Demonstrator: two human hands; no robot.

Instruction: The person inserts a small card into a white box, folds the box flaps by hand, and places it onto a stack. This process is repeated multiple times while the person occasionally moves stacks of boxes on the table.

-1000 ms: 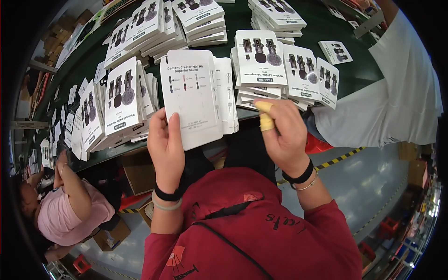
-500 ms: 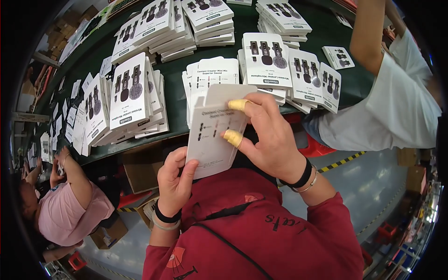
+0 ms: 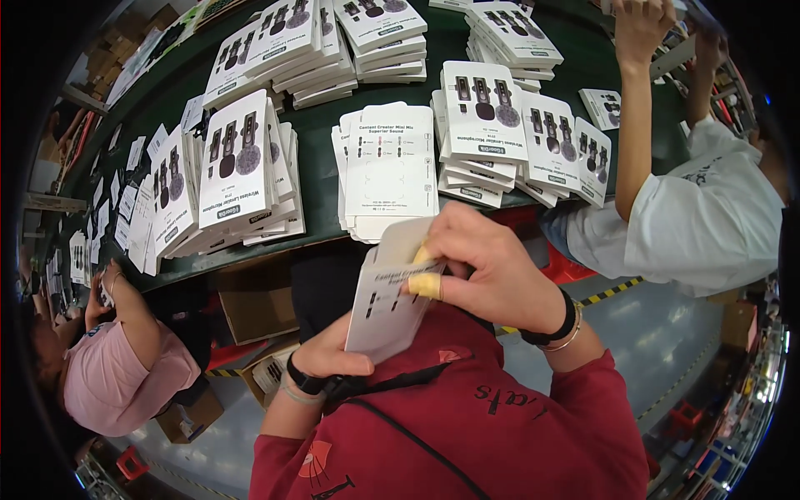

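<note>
A white cardboard box (image 3: 382, 312) with small printed pictures is held tilted in front of my chest. My left hand (image 3: 337, 354) grips its lower left side, the thumb lying across the near face and the other fingers hidden behind. At the upper end, my right hand (image 3: 496, 271) pinches the box's flap between thumb and forefinger, both wrapped in yellow tape. Just beyond, on the dark green table (image 3: 321, 167), lies a stack of similar white boxes (image 3: 390, 162) with their printed backs up.
Piles of white microphone boxes stand to the left (image 3: 235, 171), right (image 3: 483, 112) and back (image 3: 379, 42). An open brown carton (image 3: 258, 304) sits below the table edge. A co-worker in pink (image 3: 137, 362) is at the left, another in white (image 3: 683, 208) at the right.
The box has come down toward my chest and turned more edge-on. My right fingers have closed in at its upper end. The right co-worker's arms have risen toward the back.
</note>
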